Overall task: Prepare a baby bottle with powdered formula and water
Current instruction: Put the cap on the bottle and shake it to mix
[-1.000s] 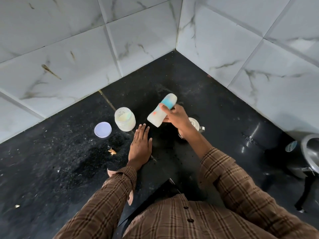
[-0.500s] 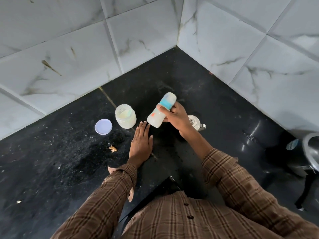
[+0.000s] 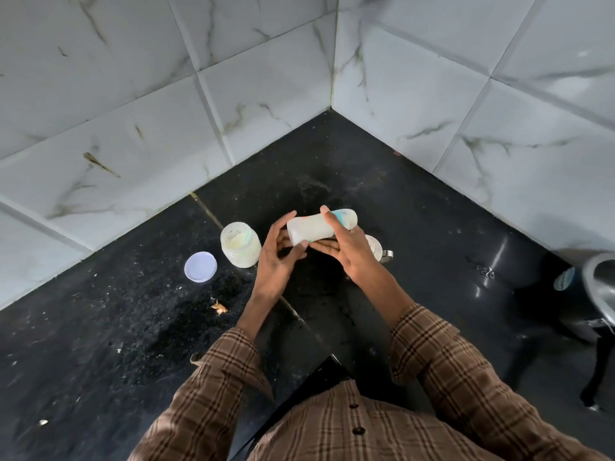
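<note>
The black desk (image 3: pixel 416 227) carries an open jar (image 3: pixel 240 245) of powder, its lid (image 3: pixel 200 266) lying just beside. Above the desk both hands hold the bottle (image 3: pixel 321 225) on its side: right hand (image 3: pixel 349 251) with fingers curled round it, left hand (image 3: pixel 279 254) with fingers spread at its base. For mixing, I judge a firm two-handed grip and a tight cap matter most.

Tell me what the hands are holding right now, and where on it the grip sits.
The baby bottle, lying roughly sideways. The right hand wraps its middle; the left hand holds its left end.
</note>
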